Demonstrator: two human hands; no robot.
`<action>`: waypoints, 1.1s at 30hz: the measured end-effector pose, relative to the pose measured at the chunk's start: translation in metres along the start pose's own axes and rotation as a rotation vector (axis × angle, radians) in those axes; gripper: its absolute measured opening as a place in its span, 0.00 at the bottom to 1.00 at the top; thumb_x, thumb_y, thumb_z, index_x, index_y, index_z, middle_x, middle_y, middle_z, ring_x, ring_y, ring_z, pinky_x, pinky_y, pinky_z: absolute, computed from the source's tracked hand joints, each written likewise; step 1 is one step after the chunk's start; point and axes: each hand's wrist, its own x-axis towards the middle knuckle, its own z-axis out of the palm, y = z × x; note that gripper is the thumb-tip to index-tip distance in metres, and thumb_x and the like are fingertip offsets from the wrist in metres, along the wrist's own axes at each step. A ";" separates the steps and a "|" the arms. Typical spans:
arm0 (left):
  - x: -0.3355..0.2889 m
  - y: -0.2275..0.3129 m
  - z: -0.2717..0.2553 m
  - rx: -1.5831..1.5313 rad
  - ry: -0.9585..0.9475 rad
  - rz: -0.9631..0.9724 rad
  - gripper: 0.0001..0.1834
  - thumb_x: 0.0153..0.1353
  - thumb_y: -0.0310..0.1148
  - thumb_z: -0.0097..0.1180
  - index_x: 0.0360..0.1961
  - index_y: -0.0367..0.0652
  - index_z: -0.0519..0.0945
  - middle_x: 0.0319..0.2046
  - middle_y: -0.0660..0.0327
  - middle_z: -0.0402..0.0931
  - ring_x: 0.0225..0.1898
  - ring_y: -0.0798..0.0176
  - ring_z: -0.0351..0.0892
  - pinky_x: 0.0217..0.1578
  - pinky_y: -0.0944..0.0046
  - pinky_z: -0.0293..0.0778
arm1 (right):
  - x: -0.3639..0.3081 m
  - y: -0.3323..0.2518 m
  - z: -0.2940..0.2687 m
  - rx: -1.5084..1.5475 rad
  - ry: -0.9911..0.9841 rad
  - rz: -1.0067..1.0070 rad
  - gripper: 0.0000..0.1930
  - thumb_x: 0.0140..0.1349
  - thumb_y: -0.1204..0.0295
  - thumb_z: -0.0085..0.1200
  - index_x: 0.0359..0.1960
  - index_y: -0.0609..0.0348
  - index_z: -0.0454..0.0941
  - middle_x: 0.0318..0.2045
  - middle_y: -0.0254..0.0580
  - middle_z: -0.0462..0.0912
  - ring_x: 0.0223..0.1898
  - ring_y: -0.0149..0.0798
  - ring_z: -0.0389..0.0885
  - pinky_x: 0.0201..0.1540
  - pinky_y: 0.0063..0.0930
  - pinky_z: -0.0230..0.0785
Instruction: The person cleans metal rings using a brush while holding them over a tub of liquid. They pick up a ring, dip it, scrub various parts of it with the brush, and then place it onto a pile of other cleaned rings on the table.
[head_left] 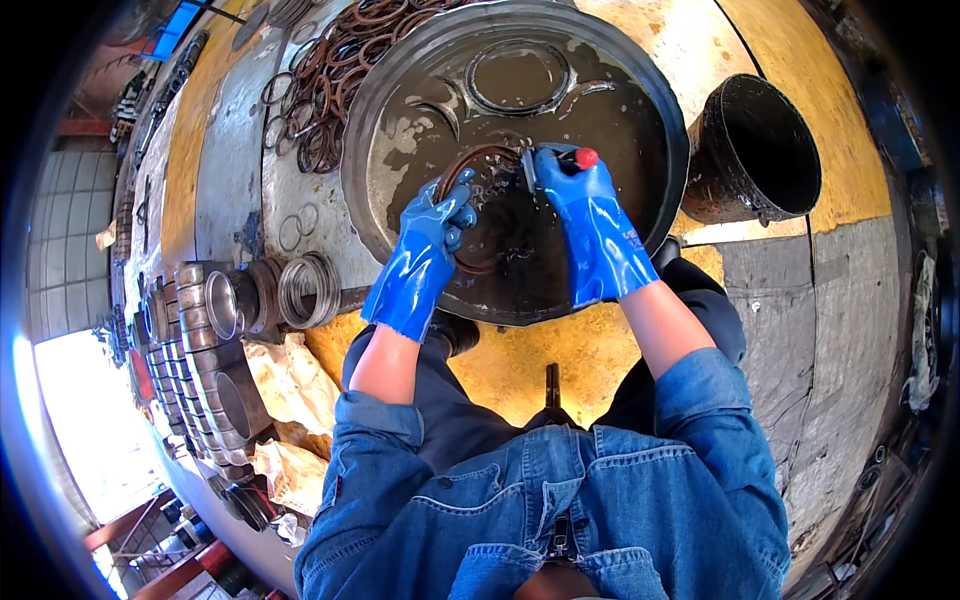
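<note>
The left grip (438, 212), in a blue rubber glove, has its fingers curled round the near-left side of a rust-brown metal ring (466, 160). The ring is between the two grips, over the dark liquid (625, 135) of a round metal tub (357, 150); whether its lower edge dips in, I cannot tell. The right grip (574, 182), gloved alike, is clenched on a red-ended hand tool (586, 158), its flat grey working end at the ring's far-right side; the tool looks like a brush or scraper, though its exact kind is unclear.

To work this well, I would pinch the ring firmly just across from the tool, so that it cannot twist in wet gloves, and draw the tool along the curve with light, even strokes. Turning the ring a little after each pass should bring every part round. Staying low over the liquid would limit splashes, and a larger ring (520, 108) beyond both grips should be left clear of the strokes.
</note>
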 end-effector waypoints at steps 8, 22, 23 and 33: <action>0.004 0.003 -0.020 -0.054 0.093 0.106 0.18 0.72 0.29 0.57 0.61 0.43 0.79 0.23 0.64 0.77 0.13 0.76 0.63 0.13 0.75 0.55 | -0.026 -0.004 -0.018 -0.082 -0.213 0.553 0.17 0.61 0.58 0.59 0.31 0.64 0.85 0.23 0.43 0.85 0.25 0.39 0.83 0.32 0.35 0.73; 0.001 0.009 -0.015 -0.134 -0.079 0.039 0.17 0.70 0.29 0.59 0.59 0.42 0.81 0.23 0.65 0.77 0.14 0.76 0.65 0.13 0.76 0.55 | -0.005 -0.023 -0.027 -0.159 -0.215 -0.175 0.14 0.66 0.61 0.61 0.49 0.50 0.86 0.37 0.44 0.89 0.38 0.40 0.88 0.44 0.31 0.78; 0.001 0.009 -0.015 -0.140 -0.088 0.058 0.17 0.70 0.29 0.60 0.59 0.42 0.81 0.22 0.65 0.77 0.14 0.76 0.65 0.13 0.77 0.55 | -0.004 -0.014 -0.027 -0.212 -0.190 -0.180 0.14 0.66 0.60 0.61 0.49 0.50 0.87 0.37 0.44 0.89 0.37 0.41 0.88 0.43 0.32 0.78; 0.002 0.005 -0.003 0.031 -0.008 0.179 0.19 0.71 0.29 0.60 0.61 0.41 0.80 0.22 0.65 0.78 0.14 0.77 0.65 0.14 0.76 0.56 | -0.044 0.000 -0.010 0.034 -0.476 0.414 0.17 0.62 0.59 0.63 0.37 0.64 0.87 0.29 0.37 0.86 0.30 0.31 0.80 0.35 0.26 0.71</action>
